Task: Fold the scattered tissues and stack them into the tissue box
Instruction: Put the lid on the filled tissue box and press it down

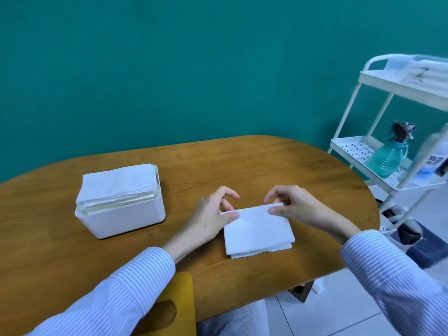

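Item 1, tissue [258,230]: white, folded to a rectangle of several layers, lying flat on the wooden table [242,166], to the right of the tissue box and nearer the person. Lower layers show as offset edges along its near side. Its far edge is lifted slightly between the two hands.

Item 2, left hand [211,214]: thumb tip pressed on the tissue's far left corner, pinching it against the fingers beneath; index and other fingers curled above, close together.

Item 3, right hand [293,204]: thumb on the tissue's far right corner, fingers curled over the far edge, pinching it; the gap between thumb and fingers is narrow.

Item 4, tissue box [121,214]: white, open-topped, plain, no marking visible. It stands on the table, well apart from the tissue. A stack of folded tissues [118,185] fills it and rises above the rim.

Item 5, sleeves [388,275]: white with fine blue stripes, on both forearms.

Item 6, white cart [378,98]: far right of the tissue box, beyond the table's end. Its middle shelf holds a teal spray bottle [389,157] and a white container [434,163] bearing blue characters, too blurred to read. The top shelf holds a pale pack with dark marks, likewise unreadable.

Item 7, yellow chair [179,304]: below the table's near edge, nearer the person than the tissue box.

Item 8, wall: teal, behind the tissue box.
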### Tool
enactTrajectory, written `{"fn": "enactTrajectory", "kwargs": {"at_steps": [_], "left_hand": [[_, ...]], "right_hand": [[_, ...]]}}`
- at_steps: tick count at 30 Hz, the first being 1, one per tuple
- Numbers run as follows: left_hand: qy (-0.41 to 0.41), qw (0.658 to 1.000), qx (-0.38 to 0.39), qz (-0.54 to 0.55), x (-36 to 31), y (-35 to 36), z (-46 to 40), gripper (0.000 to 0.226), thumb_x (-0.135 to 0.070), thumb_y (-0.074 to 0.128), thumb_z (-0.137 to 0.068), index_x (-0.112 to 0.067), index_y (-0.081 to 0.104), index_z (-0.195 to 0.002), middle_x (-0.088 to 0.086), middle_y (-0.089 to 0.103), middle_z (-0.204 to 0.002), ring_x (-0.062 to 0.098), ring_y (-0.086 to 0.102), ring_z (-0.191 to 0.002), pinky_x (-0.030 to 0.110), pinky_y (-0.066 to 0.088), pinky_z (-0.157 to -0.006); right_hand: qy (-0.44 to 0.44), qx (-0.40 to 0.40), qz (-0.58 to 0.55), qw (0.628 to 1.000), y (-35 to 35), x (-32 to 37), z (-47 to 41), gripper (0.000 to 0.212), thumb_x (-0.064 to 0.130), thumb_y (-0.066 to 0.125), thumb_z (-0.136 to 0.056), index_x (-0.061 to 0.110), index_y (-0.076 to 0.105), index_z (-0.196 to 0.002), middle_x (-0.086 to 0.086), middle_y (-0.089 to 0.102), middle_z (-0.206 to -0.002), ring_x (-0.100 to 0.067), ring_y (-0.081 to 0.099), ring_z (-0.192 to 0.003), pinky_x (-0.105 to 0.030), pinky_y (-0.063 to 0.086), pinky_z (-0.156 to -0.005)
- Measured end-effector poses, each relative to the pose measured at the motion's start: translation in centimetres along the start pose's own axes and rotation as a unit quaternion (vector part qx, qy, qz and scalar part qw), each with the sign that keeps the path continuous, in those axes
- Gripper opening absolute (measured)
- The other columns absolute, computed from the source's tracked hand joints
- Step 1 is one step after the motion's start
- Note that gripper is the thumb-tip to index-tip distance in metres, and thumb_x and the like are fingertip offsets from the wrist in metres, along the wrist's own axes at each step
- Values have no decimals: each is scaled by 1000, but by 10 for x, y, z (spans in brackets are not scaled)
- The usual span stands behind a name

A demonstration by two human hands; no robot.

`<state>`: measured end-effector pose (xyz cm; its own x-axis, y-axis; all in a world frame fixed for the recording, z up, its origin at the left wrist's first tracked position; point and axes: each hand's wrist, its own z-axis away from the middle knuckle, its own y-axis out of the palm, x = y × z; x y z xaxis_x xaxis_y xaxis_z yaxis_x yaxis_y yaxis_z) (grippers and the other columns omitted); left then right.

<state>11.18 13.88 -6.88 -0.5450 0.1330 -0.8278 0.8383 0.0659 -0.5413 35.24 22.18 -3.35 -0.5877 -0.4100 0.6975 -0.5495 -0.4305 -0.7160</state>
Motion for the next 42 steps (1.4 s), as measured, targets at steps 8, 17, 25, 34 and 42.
{"fn": "enactTrajectory", "kwargs": {"at_steps": [8,17,25,34,42], "left_hand": [[-26,997,8,-74,26,26,2,27,-22,71,-89,-33,59,-110,-11,64,-82,-3,55,-72,19,38,-66],[-4,986,33,-162,35,33,-2,20,-28,64,-95,-33,63,-114,-15,46,-100,2,46,-98,18,34,-80],[64,985,57,-148,28,30,-3,29,-15,56,-91,-36,58,-111,-15,56,-97,4,49,-99,25,35,-96],[57,973,106,-196,24,23,-3,23,-19,55,-96,-34,52,-112,-11,47,-105,11,45,-107,40,37,-104],[73,979,137,-133,20,11,10,23,-13,50,-95,-34,55,-103,-6,51,-100,10,44,-99,32,36,-95]], "right_hand": [[30,8,96,995,35,-28,-7,20,15,66,-92,31,65,-103,4,65,-89,-9,59,-80,-19,42,-64],[-31,5,272,962,39,-38,-9,10,26,63,-93,31,56,-99,11,42,-97,-12,37,-90,-27,33,-77],[-29,62,192,979,32,-28,-4,24,21,65,-90,38,49,-96,11,53,-100,-10,43,-96,-27,39,-83],[23,100,297,949,36,-10,-12,11,28,59,-94,34,50,-95,10,44,-104,-13,39,-99,-32,30,-86],[4,115,134,984,17,7,3,18,14,60,-87,31,53,-88,9,60,-89,-13,53,-83,-35,46,-73]]}}
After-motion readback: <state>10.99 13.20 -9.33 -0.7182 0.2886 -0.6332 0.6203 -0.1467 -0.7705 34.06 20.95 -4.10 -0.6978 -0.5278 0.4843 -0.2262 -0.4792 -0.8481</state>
